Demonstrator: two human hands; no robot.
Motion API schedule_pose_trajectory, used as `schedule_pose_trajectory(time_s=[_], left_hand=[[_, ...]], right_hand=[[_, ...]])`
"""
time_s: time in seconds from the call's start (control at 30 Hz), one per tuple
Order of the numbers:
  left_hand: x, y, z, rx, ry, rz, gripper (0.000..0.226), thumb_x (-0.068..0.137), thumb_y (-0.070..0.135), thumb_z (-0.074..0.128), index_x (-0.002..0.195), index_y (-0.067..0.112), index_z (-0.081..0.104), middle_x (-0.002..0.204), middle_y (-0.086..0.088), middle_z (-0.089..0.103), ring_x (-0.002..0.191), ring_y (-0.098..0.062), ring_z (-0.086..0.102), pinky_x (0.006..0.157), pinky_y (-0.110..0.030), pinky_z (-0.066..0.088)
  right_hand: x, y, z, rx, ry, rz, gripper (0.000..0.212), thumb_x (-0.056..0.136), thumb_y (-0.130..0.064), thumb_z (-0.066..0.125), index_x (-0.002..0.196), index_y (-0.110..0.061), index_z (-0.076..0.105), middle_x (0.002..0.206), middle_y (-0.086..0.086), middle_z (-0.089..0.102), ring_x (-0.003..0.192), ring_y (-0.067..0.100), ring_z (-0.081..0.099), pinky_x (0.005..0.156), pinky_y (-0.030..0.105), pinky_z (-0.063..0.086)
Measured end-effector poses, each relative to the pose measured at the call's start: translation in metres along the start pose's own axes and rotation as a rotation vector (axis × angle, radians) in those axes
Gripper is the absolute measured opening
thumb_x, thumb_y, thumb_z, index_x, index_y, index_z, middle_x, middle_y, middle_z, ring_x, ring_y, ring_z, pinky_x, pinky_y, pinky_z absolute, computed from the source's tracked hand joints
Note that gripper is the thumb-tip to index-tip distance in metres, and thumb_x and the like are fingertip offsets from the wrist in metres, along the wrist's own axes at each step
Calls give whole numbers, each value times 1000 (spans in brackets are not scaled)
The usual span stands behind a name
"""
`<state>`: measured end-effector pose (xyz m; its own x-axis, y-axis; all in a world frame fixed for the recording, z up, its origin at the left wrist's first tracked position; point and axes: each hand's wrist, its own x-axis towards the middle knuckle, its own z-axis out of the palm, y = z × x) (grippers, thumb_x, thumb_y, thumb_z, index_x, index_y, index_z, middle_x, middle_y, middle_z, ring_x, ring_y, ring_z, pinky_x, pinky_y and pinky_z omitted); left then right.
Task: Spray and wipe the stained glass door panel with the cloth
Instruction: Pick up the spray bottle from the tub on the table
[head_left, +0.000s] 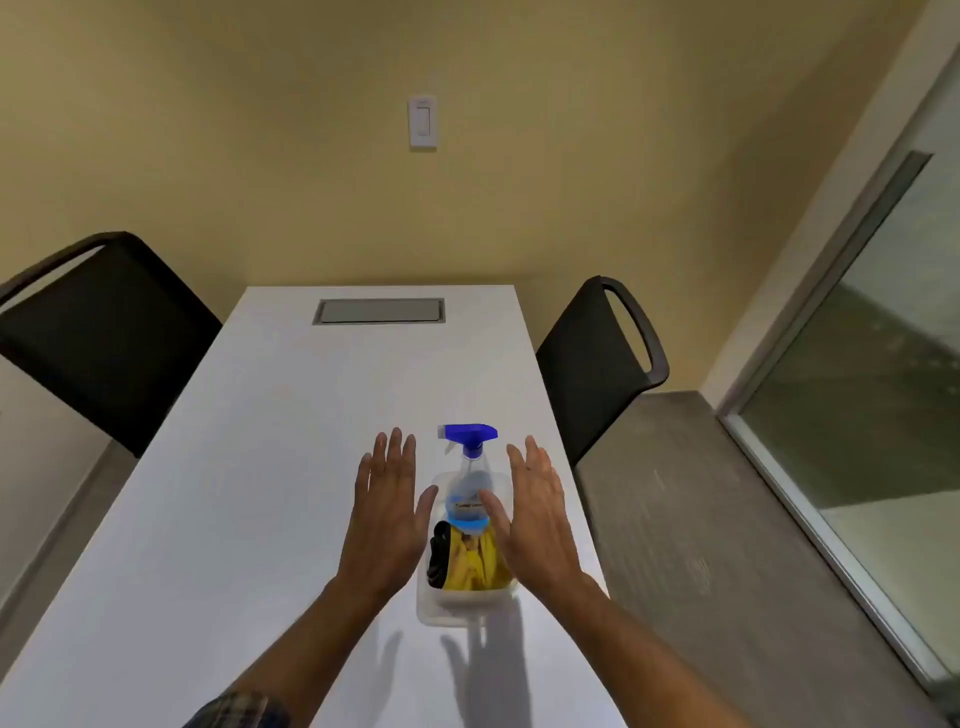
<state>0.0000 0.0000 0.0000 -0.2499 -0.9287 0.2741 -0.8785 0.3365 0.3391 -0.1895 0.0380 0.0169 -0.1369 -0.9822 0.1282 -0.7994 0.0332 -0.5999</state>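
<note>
A clear spray bottle (470, 483) with a blue trigger head stands upright in a clear plastic bin (457, 605) on the white table (249, 493). A yellow cloth (475, 564) lies crumpled in the bin behind the bottle, beside a black item (439, 553). My left hand (387, 512) hovers flat, fingers spread, just left of the bin. My right hand (535, 512) hovers flat over the bin's right side, its thumb in front of the bottle. Neither hand holds anything. The glass door panel (878, 374) stands at the far right.
Two black chairs flank the table, one at the left (104, 332) and one at the right (597, 364). A grey cable hatch (379, 310) sits in the table's far end. A light switch (423, 122) is on the beige wall. Grey floor lies between table and door.
</note>
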Motion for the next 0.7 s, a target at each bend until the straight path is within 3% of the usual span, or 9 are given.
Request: schedule_pose_trajectory(time_s=[0.23, 0.4, 0.7], left_hand=[[7, -1, 40, -67, -117, -145, 69, 103, 53, 7, 162, 19, 4, 172, -2, 2, 159, -18, -4, 128, -33, -3], [17, 9, 51, -239, -227, -263, 63, 107, 38, 29, 161, 25, -1, 172, 4, -1, 159, -14, -3, 128, -34, 2], [33, 8, 63, -337, -291, -276, 62, 108, 32, 32, 161, 28, -1, 172, 6, 0, 159, -13, -1, 128, -36, 6]], right_hand=[[35, 19, 35, 177, -182, 177, 79, 98, -57, 48, 162, -27, 12, 172, -2, 9, 158, 22, 15, 125, 43, 19], [61, 29, 55, 347, -251, 243, 76, 96, -52, 59, 158, -28, 23, 168, 1, 28, 149, 28, 37, 121, 50, 35], [96, 35, 82, 471, -241, 348, 58, 94, -36, 71, 143, -18, 46, 136, 5, 61, 121, 25, 61, 104, 40, 49]])
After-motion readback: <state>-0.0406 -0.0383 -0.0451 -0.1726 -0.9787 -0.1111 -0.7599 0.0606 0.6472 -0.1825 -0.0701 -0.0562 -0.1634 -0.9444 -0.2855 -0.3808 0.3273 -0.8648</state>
